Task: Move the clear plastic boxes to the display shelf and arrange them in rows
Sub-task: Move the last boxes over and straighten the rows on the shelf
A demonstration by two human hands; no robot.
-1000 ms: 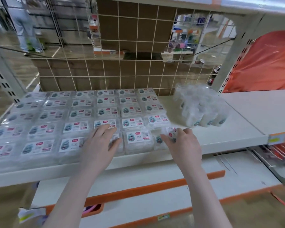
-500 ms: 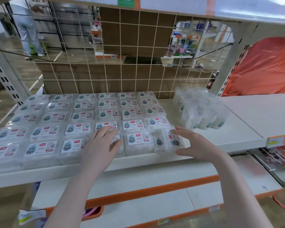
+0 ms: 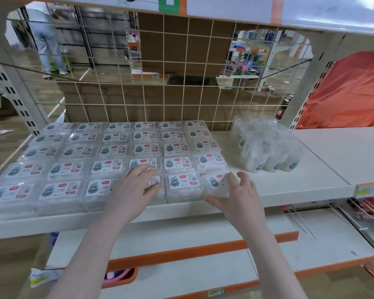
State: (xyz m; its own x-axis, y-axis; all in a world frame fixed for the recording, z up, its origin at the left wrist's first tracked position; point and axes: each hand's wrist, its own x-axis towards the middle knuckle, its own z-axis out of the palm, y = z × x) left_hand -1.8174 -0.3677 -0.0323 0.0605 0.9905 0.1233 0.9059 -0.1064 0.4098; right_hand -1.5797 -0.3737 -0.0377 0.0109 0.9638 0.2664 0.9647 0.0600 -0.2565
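Several clear plastic boxes [image 3: 108, 152] with white labels lie in neat rows across the left and middle of the white display shelf [image 3: 289, 186]. My left hand [image 3: 132, 190] rests flat, fingers straight, on a box in the front row. My right hand [image 3: 240, 197] grips the rightmost front box [image 3: 215, 184] at the end of that row, thumb at its near edge and fingers curled round its right side. That box sits slightly tilted beside its neighbour [image 3: 183, 186].
A cluster of clear round tubs [image 3: 266, 145] stands on the shelf to the right of the rows. A wire grid [image 3: 164, 83] backs the shelf, with cardboard behind it. A lower shelf with an orange edge [image 3: 181, 251] lies below. A person [image 3: 48, 39] stands far off, upper left.
My right hand has gone from a flat palm against the end box to holding it from the near right corner. The camera has tipped up a little. My left hand stays put.
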